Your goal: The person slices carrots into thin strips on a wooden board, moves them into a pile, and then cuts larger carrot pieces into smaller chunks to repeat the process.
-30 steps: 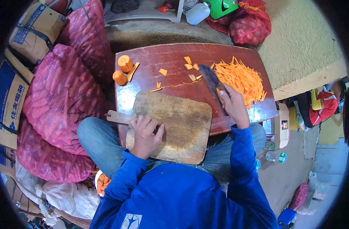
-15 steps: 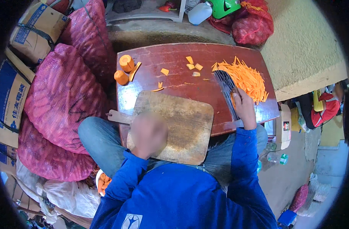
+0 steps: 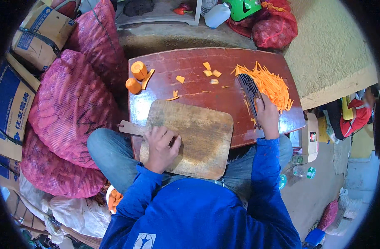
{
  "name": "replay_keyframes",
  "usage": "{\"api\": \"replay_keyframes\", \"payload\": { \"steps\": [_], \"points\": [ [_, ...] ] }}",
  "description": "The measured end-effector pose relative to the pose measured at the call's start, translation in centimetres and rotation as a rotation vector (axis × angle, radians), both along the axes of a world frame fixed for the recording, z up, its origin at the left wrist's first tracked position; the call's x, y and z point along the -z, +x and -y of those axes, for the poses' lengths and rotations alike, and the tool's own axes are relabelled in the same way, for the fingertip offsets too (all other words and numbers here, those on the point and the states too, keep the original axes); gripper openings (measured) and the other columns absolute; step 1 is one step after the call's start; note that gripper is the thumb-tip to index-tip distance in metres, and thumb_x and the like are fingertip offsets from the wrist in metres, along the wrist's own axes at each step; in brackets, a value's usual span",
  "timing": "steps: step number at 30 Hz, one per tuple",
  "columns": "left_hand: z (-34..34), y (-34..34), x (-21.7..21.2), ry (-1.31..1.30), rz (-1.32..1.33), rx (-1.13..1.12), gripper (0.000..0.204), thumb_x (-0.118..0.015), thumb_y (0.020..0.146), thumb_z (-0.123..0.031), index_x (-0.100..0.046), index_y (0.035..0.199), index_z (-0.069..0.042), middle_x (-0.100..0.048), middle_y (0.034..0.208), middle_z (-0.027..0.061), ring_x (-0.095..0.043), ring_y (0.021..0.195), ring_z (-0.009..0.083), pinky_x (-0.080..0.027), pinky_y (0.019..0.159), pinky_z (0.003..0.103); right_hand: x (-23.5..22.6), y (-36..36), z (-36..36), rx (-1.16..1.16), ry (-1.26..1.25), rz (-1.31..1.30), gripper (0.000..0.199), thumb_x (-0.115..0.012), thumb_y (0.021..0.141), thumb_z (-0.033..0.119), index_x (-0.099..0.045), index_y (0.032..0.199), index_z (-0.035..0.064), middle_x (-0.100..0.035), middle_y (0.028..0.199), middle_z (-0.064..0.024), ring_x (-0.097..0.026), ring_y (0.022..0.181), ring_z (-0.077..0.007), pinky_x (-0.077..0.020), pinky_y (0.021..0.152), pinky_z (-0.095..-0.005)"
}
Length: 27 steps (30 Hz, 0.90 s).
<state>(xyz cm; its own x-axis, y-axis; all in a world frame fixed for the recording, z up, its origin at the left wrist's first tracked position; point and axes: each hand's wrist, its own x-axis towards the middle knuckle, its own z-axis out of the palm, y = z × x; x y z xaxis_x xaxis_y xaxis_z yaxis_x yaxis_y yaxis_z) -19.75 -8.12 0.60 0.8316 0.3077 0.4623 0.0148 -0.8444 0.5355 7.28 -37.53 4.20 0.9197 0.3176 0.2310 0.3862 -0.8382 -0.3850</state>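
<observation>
My right hand (image 3: 267, 115) is closed on a knife with a wide, dark, streaked blade (image 3: 249, 88), its handle mostly hidden. The blade stands against the left side of a heap of shredded carrot (image 3: 274, 86) on the red-brown table (image 3: 198, 62). On the left part of a worn wooden cutting board (image 3: 202, 137) rests my left hand (image 3: 161, 147), its fingers loosely bent and slightly apart, with nothing visible in them. A handle (image 3: 131, 128) juts out at the board's left. Two thick carrot pieces (image 3: 138, 70) and small offcuts (image 3: 207, 73) lie farther back.
Big red mesh sacks (image 3: 73, 110) and cardboard boxes (image 3: 15, 95) crowd the left. A container of carrot pieces (image 3: 114, 199) is by my left knee. Beyond the table are a white jug (image 3: 217, 15) and another mesh sack (image 3: 275, 29). Bottles (image 3: 304, 171) lie at right.
The knife and my right hand have shifted slightly right and farther away, closer against the shredded carrot. My left hand stays on the cutting board.
</observation>
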Motion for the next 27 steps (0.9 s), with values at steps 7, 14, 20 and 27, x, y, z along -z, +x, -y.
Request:
{"api": "replay_keyframes", "payload": {
  "steps": [7, 14, 20, 27],
  "points": [
    [-0.1, 0.0, -0.4, 0.016, -0.02, -0.009, 0.012, -0.084, 0.08, -0.011, -0.072, 0.083, -0.013, -0.062, 0.088, 0.0041, -0.058, 0.09, 0.028, -0.036, 0.084, 0.045, 0.4, -1.1, 0.4, -0.157, 0.474, -0.318, 0.034, -0.071, 0.104, 0.016, -0.073, 0.132, -0.0033, -0.08, 0.1, -0.0117, -0.073, 0.087, -0.0186, -0.0582, 0.079, -0.0362],
    [0.1, 0.4, -0.6, 0.011, -0.041, -0.012, 0.012, -0.083, 0.08, -0.01, -0.073, 0.083, -0.013, -0.063, 0.087, 0.0036, -0.059, 0.09, 0.0268, -0.036, 0.086, 0.045, 0.2, -2.8, -1.9, -0.28, 0.595, -0.408, 0.031, -0.072, 0.105, 0.016, -0.073, 0.128, -0.0049, -0.077, 0.091, -0.0071, -0.068, 0.081, -0.0132, -0.0568, 0.074, -0.0328],
    [0.1, 0.3, -0.7, 0.022, -0.049, -0.015, 0.011, -0.083, 0.08, -0.01, -0.072, 0.083, -0.013, -0.064, 0.088, 0.0034, -0.059, 0.09, 0.0267, -0.037, 0.087, 0.044, -1.5, -4.4, -1.9, -0.414, 0.297, -0.291, 0.04, -0.08, 0.094, 0.019, -0.075, 0.128, -0.0007, -0.078, 0.102, -0.0256, -0.079, 0.09, -0.0395, -0.0605, 0.08, -0.0435],
    [0.3, 0.4, -0.8, 0.03, -0.057, -0.014, 0.013, -0.083, 0.08, -0.01, -0.071, 0.082, -0.014, -0.063, 0.087, 0.0031, -0.058, 0.089, 0.0267, -0.037, 0.085, 0.044, -2.4, -8.1, -5.0, -0.64, 0.261, -0.181, 0.034, -0.076, 0.092, 0.022, -0.07, 0.122, 0.0059, -0.075, 0.099, -0.0227, -0.074, 0.093, -0.0438, -0.0593, 0.078, -0.0541]
  ]
}}
